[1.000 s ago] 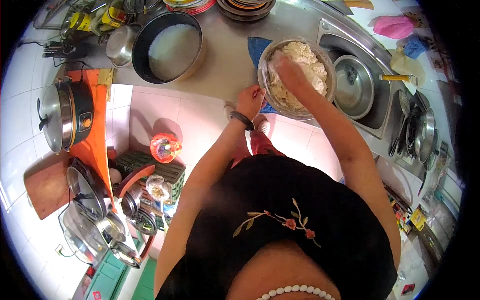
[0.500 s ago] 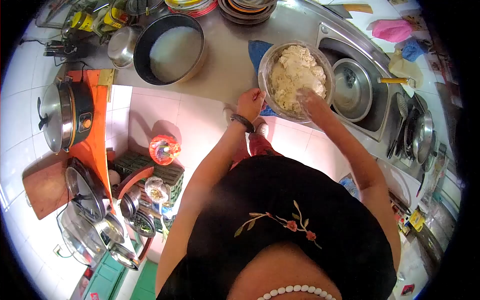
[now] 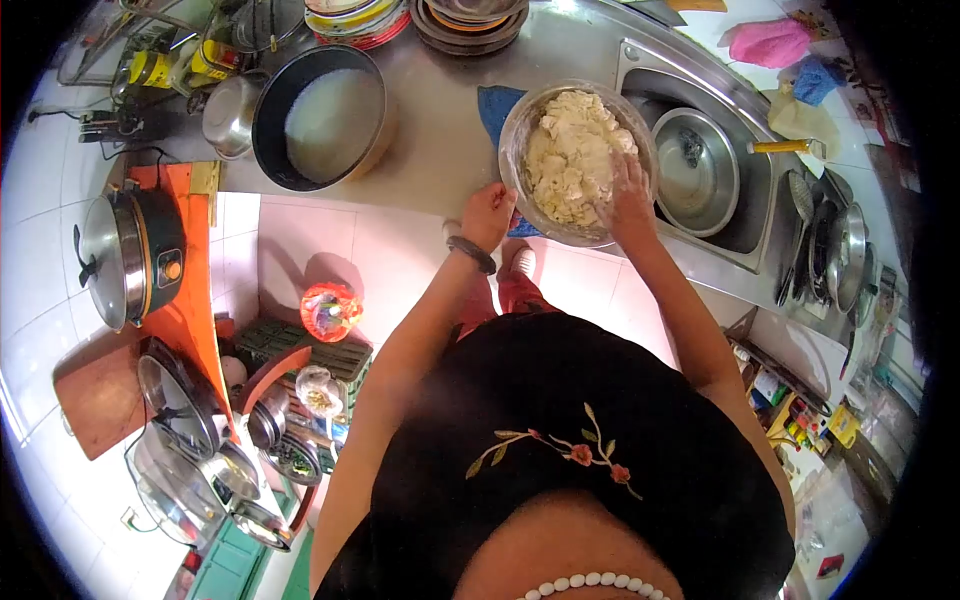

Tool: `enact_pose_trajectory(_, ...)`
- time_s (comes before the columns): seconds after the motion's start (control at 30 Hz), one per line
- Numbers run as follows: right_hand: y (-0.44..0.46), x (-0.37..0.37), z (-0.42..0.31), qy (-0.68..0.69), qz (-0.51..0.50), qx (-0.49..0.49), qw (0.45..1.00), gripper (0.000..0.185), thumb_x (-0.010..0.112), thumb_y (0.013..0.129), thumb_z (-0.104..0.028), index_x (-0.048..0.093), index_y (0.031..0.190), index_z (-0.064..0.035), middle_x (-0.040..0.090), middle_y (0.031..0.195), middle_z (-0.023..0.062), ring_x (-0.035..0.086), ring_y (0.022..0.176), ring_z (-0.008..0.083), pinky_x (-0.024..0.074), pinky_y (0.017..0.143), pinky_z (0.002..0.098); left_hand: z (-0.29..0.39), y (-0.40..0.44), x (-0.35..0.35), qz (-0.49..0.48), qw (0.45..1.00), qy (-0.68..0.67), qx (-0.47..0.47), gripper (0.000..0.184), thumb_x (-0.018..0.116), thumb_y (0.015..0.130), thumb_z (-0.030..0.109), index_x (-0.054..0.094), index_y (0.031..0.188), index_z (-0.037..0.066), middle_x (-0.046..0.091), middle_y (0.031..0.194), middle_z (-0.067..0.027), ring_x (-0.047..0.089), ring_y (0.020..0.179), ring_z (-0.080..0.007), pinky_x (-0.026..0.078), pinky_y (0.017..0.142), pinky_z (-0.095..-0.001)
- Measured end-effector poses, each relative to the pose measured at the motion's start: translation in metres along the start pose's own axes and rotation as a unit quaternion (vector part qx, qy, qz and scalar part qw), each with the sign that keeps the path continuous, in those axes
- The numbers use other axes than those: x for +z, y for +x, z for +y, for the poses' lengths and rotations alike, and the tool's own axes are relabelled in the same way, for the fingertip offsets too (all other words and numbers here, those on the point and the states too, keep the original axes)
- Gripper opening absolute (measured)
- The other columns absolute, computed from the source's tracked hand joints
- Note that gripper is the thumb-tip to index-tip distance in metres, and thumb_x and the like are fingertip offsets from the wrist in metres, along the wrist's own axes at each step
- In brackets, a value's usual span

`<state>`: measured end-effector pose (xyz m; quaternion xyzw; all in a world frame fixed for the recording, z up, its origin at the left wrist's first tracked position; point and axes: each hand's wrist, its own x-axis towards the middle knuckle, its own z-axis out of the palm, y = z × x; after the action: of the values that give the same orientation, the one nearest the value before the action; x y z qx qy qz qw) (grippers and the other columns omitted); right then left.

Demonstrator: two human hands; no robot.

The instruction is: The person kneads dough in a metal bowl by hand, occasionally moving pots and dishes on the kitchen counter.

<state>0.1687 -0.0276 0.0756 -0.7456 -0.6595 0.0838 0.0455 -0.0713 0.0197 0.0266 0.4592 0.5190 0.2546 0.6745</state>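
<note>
The right hand (image 3: 628,200) is inside the mixing bowl (image 3: 512,150), its fingers loosely spread and slightly bent against the pale, lumpy dough (image 3: 570,165), with nothing clasped in the palm. The left hand (image 3: 490,215) is at the bowl's near left edge, fingers curled in; whether they pinch the rim is hard to tell from above. The dough fills much of the bowl. A blue cloth (image 3: 497,105) sticks out from under the bowl's left side. Just right of the bowl, a metal basin (image 3: 672,200) sits in the sink (image 3: 765,215). Left of the bowl, across bare counter, stands a dark pot (image 3: 270,125) of cloudy liquid (image 3: 335,125). Beyond the bowl, farther back and to the left, are stacked brown plates (image 3: 470,42) and, next to them, a pile of coloured plates (image 3: 365,35)
</note>
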Motion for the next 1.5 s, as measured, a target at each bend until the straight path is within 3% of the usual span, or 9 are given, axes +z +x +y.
enact_pose_trajectory(0.13, 0.026, 0.033, 0.006, -0.074, 0.038, -0.031, 0.996, 0.078, 0.073, 0.074, -0.028, 0.036, 0.137, -0.0041, 0.041, 0.135, 0.021, 0.04, 0.126, 0.0335, 0.0363, 0.102, 0.0421, 0.014, -0.003, -0.001, -0.011, 0.999, 0.022, -0.025, 0.023, 0.056, 0.091, 0.018, 0.055, 0.086, -0.005, 0.061, 0.067, -0.0098, 0.063, 0.055, -0.0157, 0.051, 0.049, -0.0282)
enact_pose_trajectory(0.53, 0.07, -0.015, 0.048, 0.332, -0.094, 0.056, 0.937, 0.052, 0.072, 0.07, -0.017, 0.057, 0.116, 0.0014, 0.067, 0.099, 0.017, 0.066, 0.087, 0.0272, 0.0513, 0.079, 0.0354, 0.018, 0.008, 0.004, -0.014, 0.993, 0.114, -0.01, 0.022, 0.061, 0.085, 0.016, 0.052, 0.086, -0.004, 0.063, 0.071, -0.0186, 0.067, 0.058, -0.027, 0.053, 0.054, -0.0366)
enact_pose_trajectory(0.67, 0.074, -0.049, 0.028, 0.611, -0.147, 0.187, 0.755, 0.043, 0.069, 0.074, -0.004, 0.057, 0.115, 0.0021, 0.066, 0.097, 0.0098, 0.065, 0.081, 0.0176, 0.0534, 0.073, 0.0313, -0.001, 0.013, 0.006, 0.01, 0.992, 0.122, 0.019, 0.022, 0.062, 0.084, 0.016, 0.053, 0.083, -0.004, 0.062, 0.071, -0.0196, 0.065, 0.057, -0.03, 0.052, 0.058, -0.0399)
enact_pose_trajectory(1.07, 0.056, -0.034, -0.016, 0.79, -0.045, 0.248, 0.559, 0.046, 0.067, 0.079, -0.01, 0.052, 0.122, -0.003, 0.061, 0.109, 0.0104, 0.062, 0.094, 0.0228, 0.0539, 0.078, 0.0349, 0.004, 0.013, 0.004, -0.008, 0.994, 0.111, -0.006, 0.027, 0.061, 0.085, 0.021, 0.055, 0.087, -0.005, 0.062, 0.074, -0.0218, 0.065, 0.063, -0.0334, 0.052, 0.058, -0.0411)
enact_pose_trajectory(1.13, 0.043, -0.017, -0.005, 0.509, 0.079, -0.038, 0.856, 0.046, 0.066, 0.079, -0.009, 0.052, 0.122, -0.0042, 0.06, 0.112, 0.0112, 0.06, 0.1, 0.0247, 0.0513, 0.084, 0.0376, -0.013, 0.02, 0.004, -0.002, 0.991, 0.135, 0.018, 0.027, 0.061, 0.084, 0.021, 0.055, 0.087, -0.005, 0.062, 0.074, -0.022, 0.064, 0.066, -0.0353, 0.051, 0.06, -0.0421)
enact_pose_trajectory(1.2, 0.037, 0.008, -0.008, 0.54, 0.102, -0.018, 0.836, 0.044, 0.066, 0.08, -0.013, 0.053, 0.12, -0.0038, 0.059, 0.113, 0.0121, 0.06, 0.103, 0.0259, 0.0503, 0.087, 0.0389, -0.03, 0.027, 0.003, 0.0, 0.986, 0.161, 0.05, 0.025, 0.06, 0.085, 0.019, 0.055, 0.09, -0.005, 0.063, 0.076, -0.0206, 0.064, 0.067, -0.0335, 0.052, 0.06, -0.0405)
enact_pose_trajectory(1.27, 0.038, 0.024, -0.037, 0.842, 0.014, 0.297, 0.45, 0.043, 0.066, 0.082, -0.022, 0.054, 0.118, -0.0018, 0.059, 0.115, 0.013, 0.06, 0.103, 0.0263, 0.0509, 0.086, 0.0388, -0.035, 0.03, 0.0, -0.02, 0.984, 0.168, 0.046, 0.022, 0.056, 0.087, 0.014, 0.055, 0.098, -0.005, 0.064, 0.081, -0.016, 0.065, 0.064, -0.0243, 0.054, 0.055, -0.0339)
enact_pose_trajectory(1.4, 0.017, 0.028, -0.018, 0.352, 0.036, 0.117, 0.928, 0.061, 0.065, 0.079, -0.035, 0.046, 0.129, -0.006, 0.05, 0.125, 0.0207, 0.043, 0.12, 0.0398, 0.0334, 0.102, 0.0475, -0.033, 0.027, -0.002, -0.042, 0.988, 0.148, 0.032, 0.021, 0.054, 0.089, 0.01, 0.055, 0.105, -0.004, 0.064, 0.085, -0.0113, 0.064, 0.062, -0.0157, 0.055, 0.052, -0.0282)
enact_pose_trajectory(1.5, 0.015, 0.017, -0.008, 0.082, 0.041, 0.052, 0.994, 0.073, 0.069, 0.075, -0.043, 0.043, 0.133, -0.0061, 0.041, 0.135, 0.0216, 0.032, 0.129, 0.0393, 0.0262, 0.105, 0.0508, 0.014, 0.007, 0.004, -0.043, 0.998, 0.012, -0.053, 0.02, 0.054, 0.089, 0.011, 0.055, 0.104, -0.003, 0.064, 0.085, -0.0101, 0.063, 0.06, -0.0151, 0.054, 0.052, -0.0274)
